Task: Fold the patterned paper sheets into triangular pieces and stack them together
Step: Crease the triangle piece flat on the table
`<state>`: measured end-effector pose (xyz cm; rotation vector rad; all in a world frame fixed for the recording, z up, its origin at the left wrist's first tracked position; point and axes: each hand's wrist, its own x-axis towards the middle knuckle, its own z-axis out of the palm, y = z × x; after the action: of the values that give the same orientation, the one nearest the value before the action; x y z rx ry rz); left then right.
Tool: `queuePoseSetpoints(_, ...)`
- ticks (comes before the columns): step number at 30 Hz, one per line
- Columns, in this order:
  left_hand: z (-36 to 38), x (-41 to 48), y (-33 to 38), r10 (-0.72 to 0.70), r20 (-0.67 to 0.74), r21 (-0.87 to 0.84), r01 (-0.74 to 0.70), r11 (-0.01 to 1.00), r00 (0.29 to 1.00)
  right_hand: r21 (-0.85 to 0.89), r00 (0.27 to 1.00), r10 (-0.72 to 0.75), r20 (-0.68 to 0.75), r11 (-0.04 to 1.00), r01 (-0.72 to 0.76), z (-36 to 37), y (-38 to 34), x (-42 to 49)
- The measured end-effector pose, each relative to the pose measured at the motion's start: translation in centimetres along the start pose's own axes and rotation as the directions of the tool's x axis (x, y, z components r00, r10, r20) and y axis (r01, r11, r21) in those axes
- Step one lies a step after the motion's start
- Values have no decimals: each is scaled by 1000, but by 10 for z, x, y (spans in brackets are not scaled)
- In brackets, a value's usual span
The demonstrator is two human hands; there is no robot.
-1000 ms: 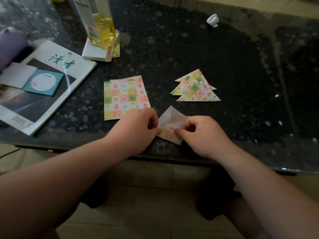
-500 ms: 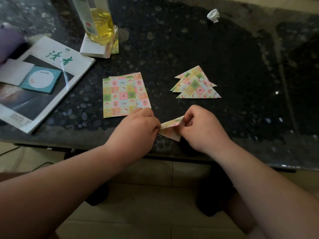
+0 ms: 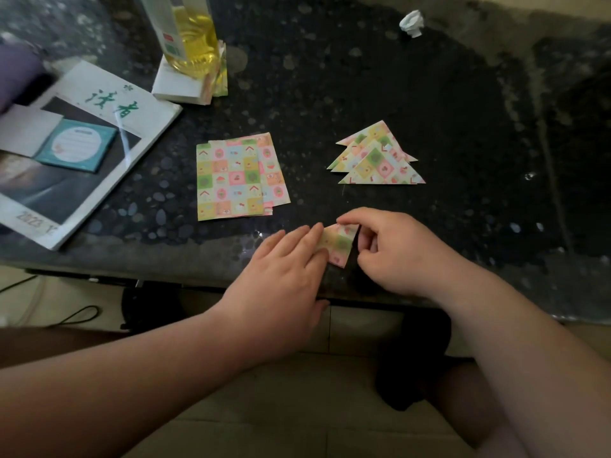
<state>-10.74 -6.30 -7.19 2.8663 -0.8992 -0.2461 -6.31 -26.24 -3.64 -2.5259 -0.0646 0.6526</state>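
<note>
A small folded patterned paper piece (image 3: pixel 339 244) lies near the front edge of the dark table (image 3: pixel 363 94). My left hand (image 3: pixel 281 269) lies flat with its fingers pressing the piece's left side. My right hand (image 3: pixel 393 249) pinches its right edge between thumb and fingers. A pile of flat patterned sheets (image 3: pixel 239 176) lies behind my left hand. Several folded triangles (image 3: pixel 377 158) are stacked overlapping behind my right hand.
A magazine (image 3: pixel 82 153) with a teal notepad (image 3: pixel 77 145) on it lies at the left. A bottle of yellow liquid (image 3: pixel 188 31) stands on a white paper block (image 3: pixel 180 85) at the back. A crumpled white scrap (image 3: pixel 411 23) sits far back.
The paper piece was half open with its white inside showing; it is now folded shut, pattern up. My left hand went from pinching to pressing flat on it.
</note>
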Motion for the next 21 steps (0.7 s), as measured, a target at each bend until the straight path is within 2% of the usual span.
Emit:
queuePoseSetpoints(3, -4, -1, 8, 22, 126, 45, -28, 999, 992, 7, 1000, -4, 19, 1000, 4, -1, -2, -1)
queuePoseSetpoints(6, -3, -6, 18, 6, 220, 120, -33, 992, 975, -69, 998, -42, 48, 997, 45, 2, -7, -5)
queuePoseSetpoints(11, -6, -2, 29, -65, 254, 106, 39, 994, 965, -328, 996, -4, 84, 944, 32, 11, -22, -15)
queuePoseSetpoints(14, -9, -1, 34, -103, 285, 112, 74, 991, 953, -384, 993, 20, 113, 923, 25, 13, -26, -19)
queuePoseSetpoints(16, -11, -3, 35, -115, 296, 105, 87, 991, 948, -317, 995, 46, 93, 948, -14, 11, -24, -17)
queuePoseSetpoints(19, -13, -7, 33, -127, 308, 111, 97, 989, 943, -134, 993, 109, 42, 986, -103, 10, -13, -10)
queuePoseSetpoints(21, -11, -9, 33, -126, 318, 139, 86, 987, 940, 9, 994, 102, -33, 995, -102, 12, -7, -5)
